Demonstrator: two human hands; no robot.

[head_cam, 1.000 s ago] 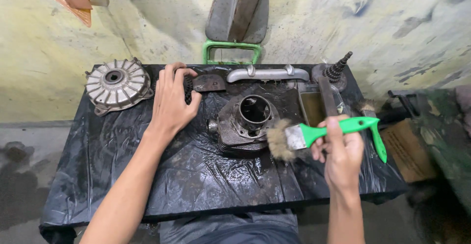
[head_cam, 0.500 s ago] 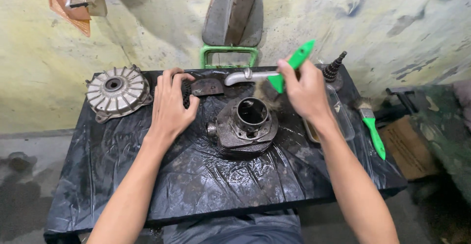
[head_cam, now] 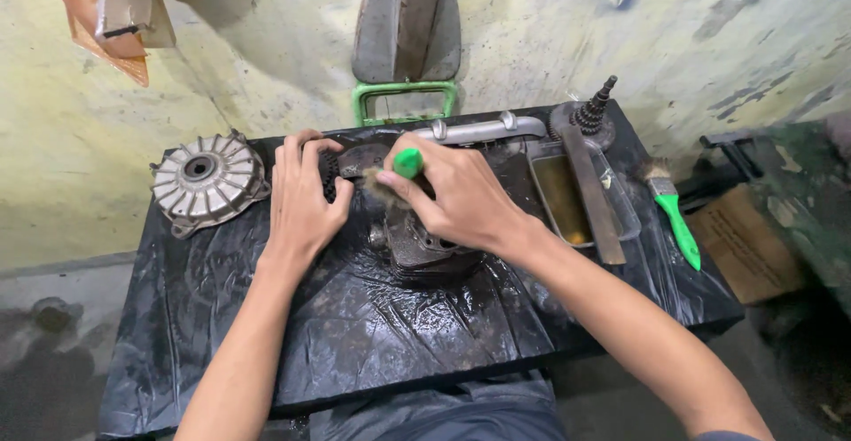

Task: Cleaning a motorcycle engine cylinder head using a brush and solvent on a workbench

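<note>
Right hand (head_cam: pixel 456 195) hides most of green brush (head_cam: pixel 407 163) and engine part (head_cam: pixel 425 248) top.

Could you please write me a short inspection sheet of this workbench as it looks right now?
Surface: black plastic sheet, wet and wrinkled, over the bench.
Job's things: green-handled brush; greasy engine part.
Clutter: finned metal hub, metal tray, flat metal bar, gear shaft, second green brush, grey pipe.
Grips: right hand holds the brush; left hand rests on a dark part.
Cables: nothing seen.
Surroundings: stained yellow wall, cardboard box.
</note>
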